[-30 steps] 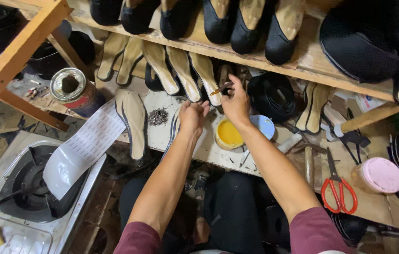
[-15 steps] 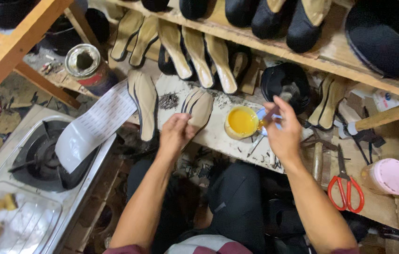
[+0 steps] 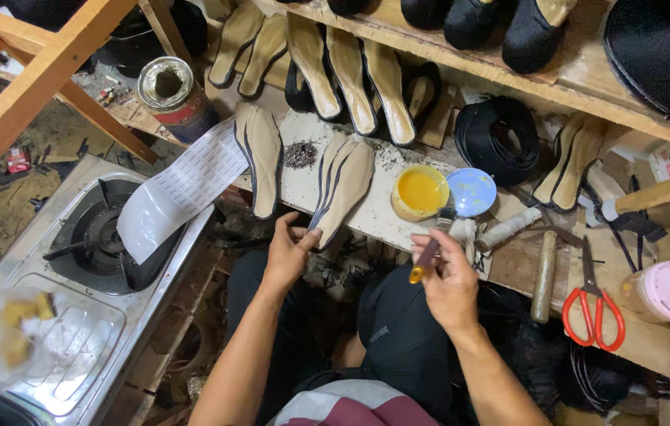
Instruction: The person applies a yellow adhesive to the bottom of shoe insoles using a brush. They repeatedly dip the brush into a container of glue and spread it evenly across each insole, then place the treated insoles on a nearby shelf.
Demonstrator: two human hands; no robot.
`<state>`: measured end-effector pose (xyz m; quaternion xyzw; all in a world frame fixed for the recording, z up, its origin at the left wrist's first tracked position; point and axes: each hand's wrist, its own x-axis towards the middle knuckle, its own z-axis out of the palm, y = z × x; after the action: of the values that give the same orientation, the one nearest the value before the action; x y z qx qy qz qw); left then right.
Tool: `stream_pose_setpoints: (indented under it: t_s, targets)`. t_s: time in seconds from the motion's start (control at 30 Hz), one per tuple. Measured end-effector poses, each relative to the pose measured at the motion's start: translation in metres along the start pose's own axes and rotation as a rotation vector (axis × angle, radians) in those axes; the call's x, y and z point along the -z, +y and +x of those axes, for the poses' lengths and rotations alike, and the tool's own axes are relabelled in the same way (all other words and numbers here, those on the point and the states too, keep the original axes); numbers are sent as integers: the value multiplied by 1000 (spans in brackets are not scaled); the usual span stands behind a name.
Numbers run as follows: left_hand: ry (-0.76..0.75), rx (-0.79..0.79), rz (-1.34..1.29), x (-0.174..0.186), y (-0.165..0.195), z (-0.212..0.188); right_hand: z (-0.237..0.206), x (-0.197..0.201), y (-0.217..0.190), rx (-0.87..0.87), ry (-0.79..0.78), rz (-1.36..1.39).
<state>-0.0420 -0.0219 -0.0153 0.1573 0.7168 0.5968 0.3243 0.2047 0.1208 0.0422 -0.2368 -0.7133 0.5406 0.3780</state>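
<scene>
Head view: left hand (image 3: 288, 252) pinched the light, flexible insole (image 3: 344, 183) at its heel by the desk's near edge; right hand (image 3: 449, 276) gripped a brush (image 3: 428, 254).

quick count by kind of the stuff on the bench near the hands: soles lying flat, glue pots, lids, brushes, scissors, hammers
Soles lying flat on the bench: 2, one on the left and one at the left hand
Glue pot: 1
Blue lid: 1
Brush in the right hand: 1
Red-handled scissors: 1
Hammer: 1
Total: 7
</scene>
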Motion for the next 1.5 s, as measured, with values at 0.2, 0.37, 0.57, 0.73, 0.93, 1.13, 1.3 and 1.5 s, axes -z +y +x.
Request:
stream_pose_setpoints:
  t_s: [0.2, 0.37, 0.57, 0.73, 0.93, 1.13, 1.3, 1.5]
  targets:
    - [-198, 162, -630, 8, -28, -25, -3, -20, 7, -40, -59, 63]
    - [-304, 107, -754, 10, -47, -75, 13, -44, -1, -165, 35, 426]
    - [-736, 88, -497, 14, -52, -103, 32, -81, -23, -139, 95, 536]
    - [-1102, 96, -267, 15, -28, -95, 23, -88, -44, -175, -74, 477]
    - [-997, -30, -165, 1, -9, -90, 11, -89, -45, -40, -93, 343]
    - [-720, 85, -354, -29, -15, -104, 11, -55, -16, -27, -6, 259]
    - [-603, 140, -533, -7, -20, -106, 47, 25, -3, 104, 119, 153]
    - [-526, 209, -582, -6, -29, -107, 91, 55, -9, -67, 51, -240]
